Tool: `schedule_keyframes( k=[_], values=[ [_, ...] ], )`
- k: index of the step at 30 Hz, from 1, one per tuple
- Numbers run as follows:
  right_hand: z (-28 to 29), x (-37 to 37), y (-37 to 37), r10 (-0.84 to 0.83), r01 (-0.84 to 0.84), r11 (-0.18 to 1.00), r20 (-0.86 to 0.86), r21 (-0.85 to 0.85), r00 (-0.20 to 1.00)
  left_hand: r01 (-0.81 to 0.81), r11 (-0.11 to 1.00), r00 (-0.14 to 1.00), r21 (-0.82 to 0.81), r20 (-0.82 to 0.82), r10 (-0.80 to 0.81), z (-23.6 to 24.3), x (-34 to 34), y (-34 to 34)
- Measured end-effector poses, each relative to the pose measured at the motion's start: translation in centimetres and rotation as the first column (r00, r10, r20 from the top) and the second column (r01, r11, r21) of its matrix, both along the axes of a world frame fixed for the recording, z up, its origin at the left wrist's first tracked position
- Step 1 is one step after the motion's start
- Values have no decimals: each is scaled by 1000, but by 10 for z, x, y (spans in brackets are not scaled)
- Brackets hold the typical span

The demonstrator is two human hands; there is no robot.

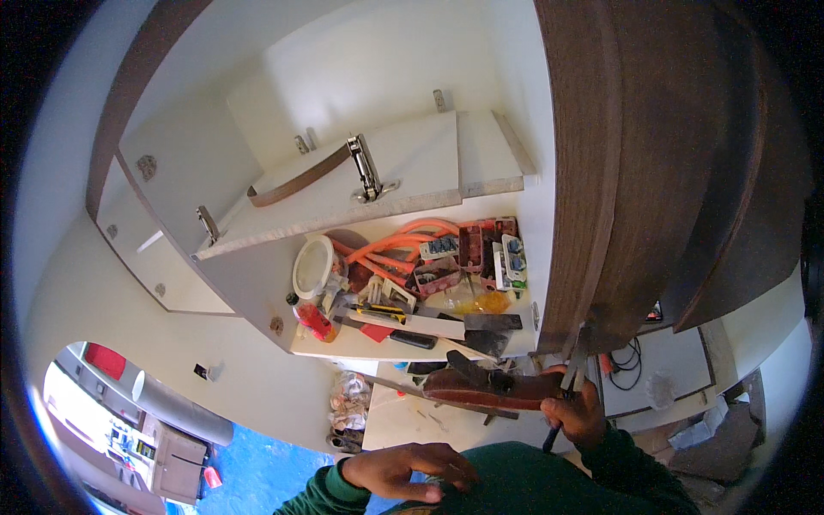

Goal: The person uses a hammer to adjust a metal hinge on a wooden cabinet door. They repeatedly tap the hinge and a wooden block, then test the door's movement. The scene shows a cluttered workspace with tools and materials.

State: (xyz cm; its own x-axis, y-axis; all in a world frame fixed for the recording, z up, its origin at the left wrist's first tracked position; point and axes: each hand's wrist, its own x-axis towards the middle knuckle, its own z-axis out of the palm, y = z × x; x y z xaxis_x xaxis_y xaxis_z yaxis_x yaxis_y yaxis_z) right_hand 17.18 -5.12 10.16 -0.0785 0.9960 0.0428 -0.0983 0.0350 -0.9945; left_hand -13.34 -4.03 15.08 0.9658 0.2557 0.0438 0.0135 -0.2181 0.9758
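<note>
My right hand (579, 416) is closed round a tool with a narrow metal blade (578, 356) and a dark handle end below the fist. Its blade points up at the lower edge of a dark brown wood-grain cabinet door (635, 154); whether it touches is unclear. Left of this hand lies a curved brown piece (493, 393), perhaps a coil of edge strip, with a dark object on it. My left hand (408, 470) is in front of my green-sleeved body, fingers loosely bent and apart, holding nothing visible.
An open white cabinet has a shelf (412, 172) with metal hinges (365, 167) and a brown strip (300, 180). Below are orange hoses (399, 249), a red bottle (315, 322), a scraper (399, 336) and a yellow cutter knife (378, 312). Blue sheeting (266, 463) covers the floor, lower left.
</note>
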Motion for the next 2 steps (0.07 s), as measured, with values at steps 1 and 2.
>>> schedule_keyframes(
  k=[1, 2],
  values=[
    [-1, 2, 1, 1, -1, 1000, 31, 13, 1000, -34, 996, 996, 84, -76, 41, -11, -2, 0],
    [-1, 3, 0, 6, -7, 1000, 35, 7, 999, -65, 991, 988, 118, -132, 81, -23, -6, -2]
  ],
)
